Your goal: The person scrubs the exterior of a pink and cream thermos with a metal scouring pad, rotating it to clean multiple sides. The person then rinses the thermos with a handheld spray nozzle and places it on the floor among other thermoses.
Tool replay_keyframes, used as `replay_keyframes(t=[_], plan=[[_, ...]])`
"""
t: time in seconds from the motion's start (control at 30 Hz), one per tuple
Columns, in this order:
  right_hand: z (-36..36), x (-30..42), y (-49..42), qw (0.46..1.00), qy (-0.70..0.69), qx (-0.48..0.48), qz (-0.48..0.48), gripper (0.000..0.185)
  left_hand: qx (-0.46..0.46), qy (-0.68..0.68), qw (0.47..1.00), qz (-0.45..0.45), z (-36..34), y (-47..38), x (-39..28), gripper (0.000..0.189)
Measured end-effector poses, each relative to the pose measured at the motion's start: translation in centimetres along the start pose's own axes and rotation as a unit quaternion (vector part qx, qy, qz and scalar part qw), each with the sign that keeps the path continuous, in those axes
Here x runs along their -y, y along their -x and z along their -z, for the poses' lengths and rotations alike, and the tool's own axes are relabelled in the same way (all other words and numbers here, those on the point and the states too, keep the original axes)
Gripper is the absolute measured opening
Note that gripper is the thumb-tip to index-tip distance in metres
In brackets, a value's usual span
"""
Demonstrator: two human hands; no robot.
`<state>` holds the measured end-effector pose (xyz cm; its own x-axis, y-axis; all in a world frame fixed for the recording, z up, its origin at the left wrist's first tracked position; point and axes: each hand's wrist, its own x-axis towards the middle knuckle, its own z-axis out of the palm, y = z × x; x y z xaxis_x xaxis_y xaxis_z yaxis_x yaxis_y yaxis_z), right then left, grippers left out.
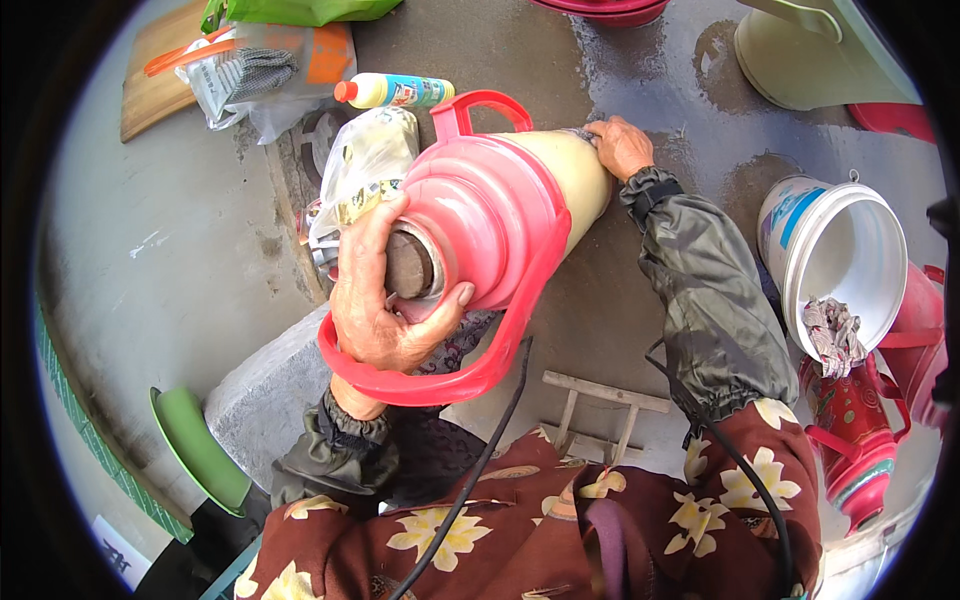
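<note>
A large thermos flask [487,202] lies tilted in front of me, its pink plastic shoulder and mouth towards me and its cream body pointing away to the right. My left hand [375,300] grips it around the neck, with the thumb and fingers on either side of the brown cork stopper [409,264]. The red carrying handle [465,379] loops over my left wrist. On the far end of the cream body, my right hand [624,148] presses a small grey scrubber [587,133], mostly covered by the fingers. The flask's base is out of sight.
Left of the flask are a stuffed plastic bag [375,154] and a red-capped yellow bottle [401,91]. At right, a white bucket [847,247] holds a rag [834,337], near red flasks [855,442]. A pale bucket [802,56] stands on wet ground. Below is a wooden frame [600,390].
</note>
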<state>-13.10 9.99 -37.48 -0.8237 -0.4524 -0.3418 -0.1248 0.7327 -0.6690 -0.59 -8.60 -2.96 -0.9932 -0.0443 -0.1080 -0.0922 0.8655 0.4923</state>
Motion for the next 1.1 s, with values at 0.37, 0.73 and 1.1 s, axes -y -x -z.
replay_keyframes(t=[0.37,0.73,1.1], plan=[[0.6,0.0,8.4,0.995,-0.017,-0.003,-0.095,0.030,0.000,-0.022,1.000,-0.009,0.0,-0.3,0.1,0.081],[-5.8,0.7,11.7,0.986,-0.013,-0.125,-0.109,0.030,-0.008,-0.010,1.000,0.021,-0.4,-0.1,0.7,0.080],[-4.2,1.5,7.0,0.959,-0.061,-0.246,-0.128,0.020,-0.008,0.031,0.998,0.046,-0.6,0.2,1.4,0.081]])
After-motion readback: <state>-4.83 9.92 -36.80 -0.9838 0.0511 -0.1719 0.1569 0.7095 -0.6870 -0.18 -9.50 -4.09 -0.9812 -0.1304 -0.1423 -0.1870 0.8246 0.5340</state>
